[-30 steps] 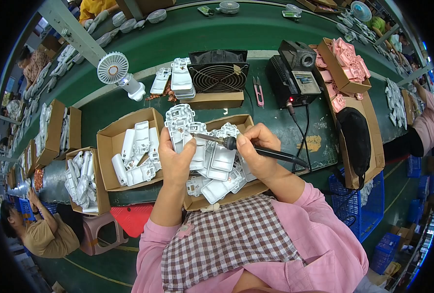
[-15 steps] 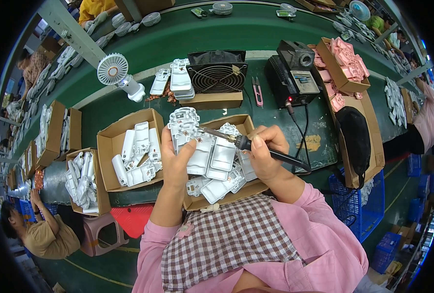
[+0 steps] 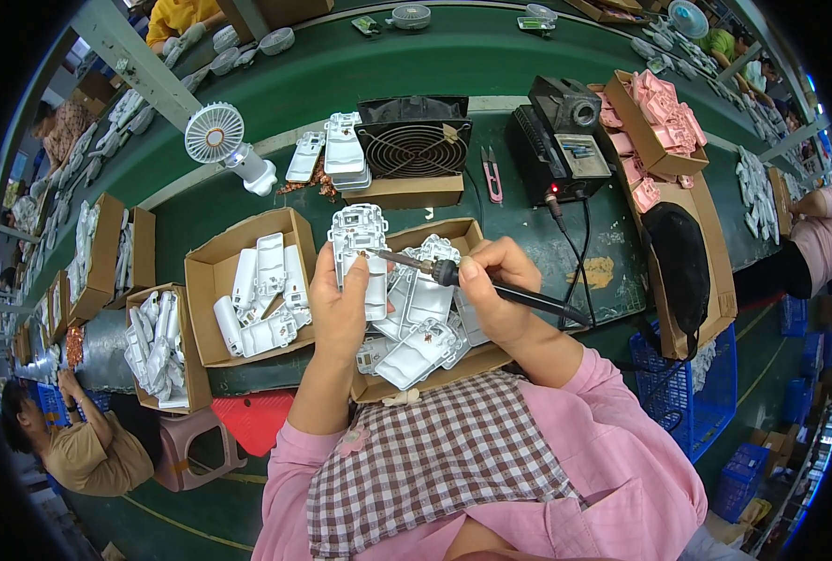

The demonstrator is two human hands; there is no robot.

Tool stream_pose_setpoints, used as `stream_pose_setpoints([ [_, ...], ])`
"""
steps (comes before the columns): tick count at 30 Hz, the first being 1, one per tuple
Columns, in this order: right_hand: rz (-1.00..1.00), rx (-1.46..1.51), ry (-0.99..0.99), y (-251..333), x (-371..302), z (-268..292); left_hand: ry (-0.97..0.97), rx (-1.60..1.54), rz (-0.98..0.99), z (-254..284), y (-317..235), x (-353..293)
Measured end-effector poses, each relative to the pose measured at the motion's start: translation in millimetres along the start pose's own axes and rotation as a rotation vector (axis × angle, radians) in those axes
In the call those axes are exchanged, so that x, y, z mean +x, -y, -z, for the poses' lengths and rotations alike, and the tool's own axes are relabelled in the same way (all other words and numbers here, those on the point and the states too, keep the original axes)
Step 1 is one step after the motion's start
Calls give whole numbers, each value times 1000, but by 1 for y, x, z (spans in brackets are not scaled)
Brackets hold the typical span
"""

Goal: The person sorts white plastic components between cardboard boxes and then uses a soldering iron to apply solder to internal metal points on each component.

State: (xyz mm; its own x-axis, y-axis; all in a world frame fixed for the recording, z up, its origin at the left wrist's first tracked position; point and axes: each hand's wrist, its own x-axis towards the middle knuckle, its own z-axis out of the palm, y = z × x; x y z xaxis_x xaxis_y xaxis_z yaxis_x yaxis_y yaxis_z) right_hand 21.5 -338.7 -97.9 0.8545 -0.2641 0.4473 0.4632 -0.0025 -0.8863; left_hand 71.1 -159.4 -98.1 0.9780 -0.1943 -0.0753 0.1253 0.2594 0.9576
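A white plastic housing (image 3: 361, 224) is gripped in my left hand (image 3: 339, 304), the thumb pressed on its near part. My right hand (image 3: 502, 292) is closed round the black handle of a soldering iron (image 3: 442, 272). The iron's metal tip points left and meets the housing beside my left thumb; whether it touches a metal contact is too small to tell. Below both hands stands a cardboard box (image 3: 378, 388) with several loose white housings (image 3: 416, 353) in it.
Left is another cardboard box (image 3: 201, 327) of white parts. Behind stand a black fan (image 3: 414, 150), stacked white housings (image 3: 345, 154), a small white fan (image 3: 217, 136), pink-handled snips (image 3: 492, 178) and a black soldering station (image 3: 551, 154). Its cord (image 3: 584, 252) hangs at right, near boxed pink parts (image 3: 664, 117).
The housing in my left hand is turned more upright. The soldering iron has moved slightly left with my right hand, its tip lower on the housing. Items on the far belt have shifted left.
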Motion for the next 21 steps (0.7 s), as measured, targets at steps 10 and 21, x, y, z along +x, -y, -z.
stream_pose_setpoints([
  [10, -29, -89, 54, 4, 2, -1, -40, 107, -59, -1, 0, -1],
  [21, -32, -115, 52, 5, 4, -4, -56, 123, -49, 2, 5, 0],
])
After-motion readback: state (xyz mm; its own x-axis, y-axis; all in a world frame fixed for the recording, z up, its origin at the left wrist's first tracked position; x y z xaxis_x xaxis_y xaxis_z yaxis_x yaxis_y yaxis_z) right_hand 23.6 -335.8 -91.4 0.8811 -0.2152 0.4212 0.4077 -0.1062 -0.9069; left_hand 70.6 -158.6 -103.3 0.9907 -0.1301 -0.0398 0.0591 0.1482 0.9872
